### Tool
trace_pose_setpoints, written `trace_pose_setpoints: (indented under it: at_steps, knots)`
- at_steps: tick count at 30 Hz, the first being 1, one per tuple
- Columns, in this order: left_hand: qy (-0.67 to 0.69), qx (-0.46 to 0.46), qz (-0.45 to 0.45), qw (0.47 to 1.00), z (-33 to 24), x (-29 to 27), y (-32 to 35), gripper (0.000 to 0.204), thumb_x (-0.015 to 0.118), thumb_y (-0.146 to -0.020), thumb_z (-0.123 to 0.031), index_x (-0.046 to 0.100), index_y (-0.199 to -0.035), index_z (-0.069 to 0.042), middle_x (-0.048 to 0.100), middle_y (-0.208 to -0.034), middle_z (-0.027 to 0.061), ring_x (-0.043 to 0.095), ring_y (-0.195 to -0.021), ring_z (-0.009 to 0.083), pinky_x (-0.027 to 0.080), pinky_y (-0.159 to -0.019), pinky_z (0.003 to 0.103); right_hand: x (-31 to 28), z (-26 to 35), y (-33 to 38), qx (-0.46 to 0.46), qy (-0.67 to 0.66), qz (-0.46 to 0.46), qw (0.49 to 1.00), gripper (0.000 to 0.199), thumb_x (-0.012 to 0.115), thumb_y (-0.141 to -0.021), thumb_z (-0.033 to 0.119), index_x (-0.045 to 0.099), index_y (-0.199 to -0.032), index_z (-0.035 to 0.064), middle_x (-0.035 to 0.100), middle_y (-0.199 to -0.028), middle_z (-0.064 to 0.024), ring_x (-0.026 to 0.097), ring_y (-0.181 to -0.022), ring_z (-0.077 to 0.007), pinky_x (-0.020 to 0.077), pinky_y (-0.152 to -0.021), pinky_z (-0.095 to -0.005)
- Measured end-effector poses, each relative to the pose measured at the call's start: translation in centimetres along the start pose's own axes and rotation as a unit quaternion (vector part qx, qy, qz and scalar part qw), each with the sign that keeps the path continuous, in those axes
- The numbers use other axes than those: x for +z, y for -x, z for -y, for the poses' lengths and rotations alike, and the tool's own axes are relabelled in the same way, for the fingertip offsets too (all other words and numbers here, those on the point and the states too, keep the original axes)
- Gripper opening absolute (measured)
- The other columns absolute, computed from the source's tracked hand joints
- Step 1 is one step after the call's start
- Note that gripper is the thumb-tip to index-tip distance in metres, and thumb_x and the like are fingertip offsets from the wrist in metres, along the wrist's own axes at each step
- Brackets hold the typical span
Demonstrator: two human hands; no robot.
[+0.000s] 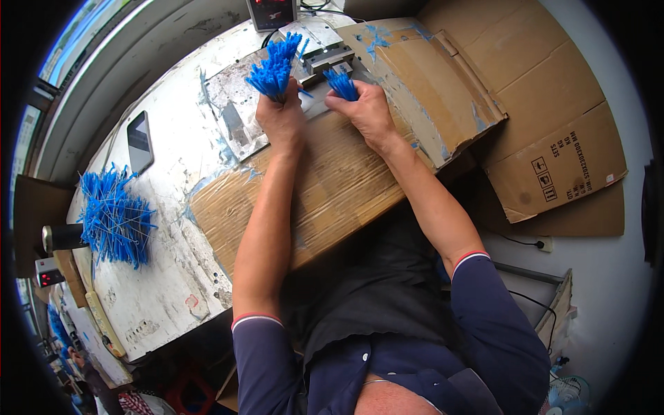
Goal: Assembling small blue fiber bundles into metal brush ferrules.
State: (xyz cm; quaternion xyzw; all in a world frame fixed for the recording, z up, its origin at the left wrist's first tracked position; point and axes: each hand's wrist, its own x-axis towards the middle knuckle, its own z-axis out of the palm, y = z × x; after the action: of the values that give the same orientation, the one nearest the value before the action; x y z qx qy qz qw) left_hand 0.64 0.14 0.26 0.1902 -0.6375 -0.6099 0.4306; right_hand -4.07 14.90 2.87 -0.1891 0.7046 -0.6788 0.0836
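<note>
My left hand [281, 124] is closed round a thick upright bundle of blue-bristled wire brushes [274, 69], whose tips fan out above the fist. To its right, my right hand [368, 114] pinches a smaller bunch of blue-bristled wire brushes [340, 84] between thumb and fingers. That bunch sits just in front of a metal fixture [328, 61] on the bench. The fingers hide the lower ends of both bunches. On the left side of the bench lies a large loose heap of the same blue brushes [116, 218], their thin wire stems crossing.
Flattened cardboard [304, 187] covers the bench's near edge under my forearms. A cardboard box [432, 83] stands at the right. A phone [140, 142] and a dark cylinder [62, 237] lie at the left. A device with a red display [272, 12] stands at the back.
</note>
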Motion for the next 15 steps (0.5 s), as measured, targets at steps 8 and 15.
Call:
trace_pose_setpoints:
  at_steps: [8,15]
  knots:
    - [-0.045,0.005,0.024,0.999,0.3,0.0,0.2,0.015,0.069,-0.098,-0.017,0.073,-0.097,-0.002,0.072,-0.078,0.002,0.061,-0.066,0.0068,0.048,-0.06,0.023,0.3,0.0,0.0,-0.014,0.093,0.056,0.994,0.017,0.08,-0.082,0.015,0.07,-0.082,0.0015,0.061,-0.066,0.0023,0.05,-0.061,-0.0063,0.0436,-0.057,-0.0292]
    - [0.012,-0.021,0.021,0.999,-0.3,-0.1,0.2,0.018,0.066,-0.1,-0.019,0.069,-0.105,-0.002,0.076,-0.091,0.006,0.067,-0.07,0.0096,0.051,-0.06,0.023,-1.6,-1.4,-1.5,0.071,0.028,-0.05,0.996,0.006,0.073,-0.081,0.003,0.067,-0.08,0.0025,0.06,-0.071,0.0035,0.051,-0.061,-0.0032,0.0392,-0.055,-0.0222]
